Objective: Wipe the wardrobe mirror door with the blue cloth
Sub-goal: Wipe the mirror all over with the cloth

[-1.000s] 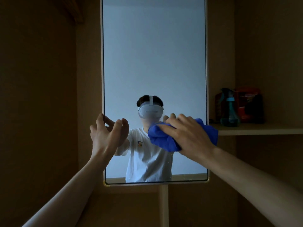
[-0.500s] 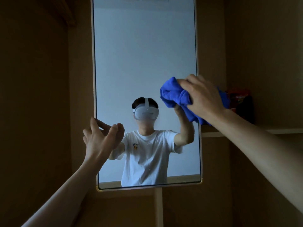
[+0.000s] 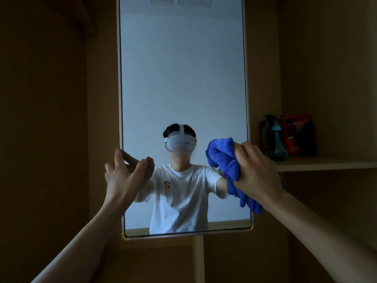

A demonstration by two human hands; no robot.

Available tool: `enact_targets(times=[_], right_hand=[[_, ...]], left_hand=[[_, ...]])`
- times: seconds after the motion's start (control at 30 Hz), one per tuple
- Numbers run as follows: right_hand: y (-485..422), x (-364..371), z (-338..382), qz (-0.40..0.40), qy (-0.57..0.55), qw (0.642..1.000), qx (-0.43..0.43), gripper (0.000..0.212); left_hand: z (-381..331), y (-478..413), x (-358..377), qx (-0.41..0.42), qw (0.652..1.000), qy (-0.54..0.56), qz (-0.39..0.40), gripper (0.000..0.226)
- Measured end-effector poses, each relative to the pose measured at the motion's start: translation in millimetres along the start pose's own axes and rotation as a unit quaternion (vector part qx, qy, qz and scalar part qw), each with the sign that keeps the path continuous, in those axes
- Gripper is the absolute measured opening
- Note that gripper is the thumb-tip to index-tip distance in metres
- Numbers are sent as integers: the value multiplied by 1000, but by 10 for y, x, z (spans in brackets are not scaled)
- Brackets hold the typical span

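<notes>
The tall wardrobe mirror door fills the middle of the head view, with a pale thin frame. My right hand grips a bunched blue cloth and presses it against the glass near the mirror's lower right edge. My left hand holds the mirror's left edge, thumb behind the frame and fingers curled onto the glass. The mirror reflects a person in a white T-shirt wearing a white headset.
A wooden shelf sits right of the mirror, carrying a teal spray bottle and a red package. Dark wooden wardrobe panels stand on the left and right. A pale vertical divider runs below the mirror.
My right hand with the cloth rose from the mirror's lower middle to its right edge, then came down along that edge. My left hand has stayed on the left edge.
</notes>
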State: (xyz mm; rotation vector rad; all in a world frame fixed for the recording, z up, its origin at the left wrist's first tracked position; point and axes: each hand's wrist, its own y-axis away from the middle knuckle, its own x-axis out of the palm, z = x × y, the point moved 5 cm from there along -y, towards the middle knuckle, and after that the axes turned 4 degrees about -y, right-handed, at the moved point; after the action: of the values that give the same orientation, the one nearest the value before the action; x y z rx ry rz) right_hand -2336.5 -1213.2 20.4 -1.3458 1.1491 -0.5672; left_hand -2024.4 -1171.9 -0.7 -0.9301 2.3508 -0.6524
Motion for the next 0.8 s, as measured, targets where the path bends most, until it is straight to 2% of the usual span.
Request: enact_targets(times=[0.1,0.2,0.37,0.53,0.67,0.8], right_hand=[[-59,-66,-34,3,-50,997,63,40],[-186,-162,-109,-31,-63,991,115,37],[-341,-267,-253,-78,-59,971,217,48],[-272,-141,-145,-111,-29,963,243,47],[-279,-17,-13,-145,-32,955,256,48],[-360,76,218,-156,-55,959,230,53]], left_hand=[[22,-8,-22,-2,1000,-4,17,97],[68,-22,-31,-4,1000,1,28,96],[76,-2,-17,11,999,19,33,111],[105,-58,-43,24,998,41,36,104],[147,-89,-93,37,997,43,48,108],[199,-126,-104,42,996,59,47,91]])
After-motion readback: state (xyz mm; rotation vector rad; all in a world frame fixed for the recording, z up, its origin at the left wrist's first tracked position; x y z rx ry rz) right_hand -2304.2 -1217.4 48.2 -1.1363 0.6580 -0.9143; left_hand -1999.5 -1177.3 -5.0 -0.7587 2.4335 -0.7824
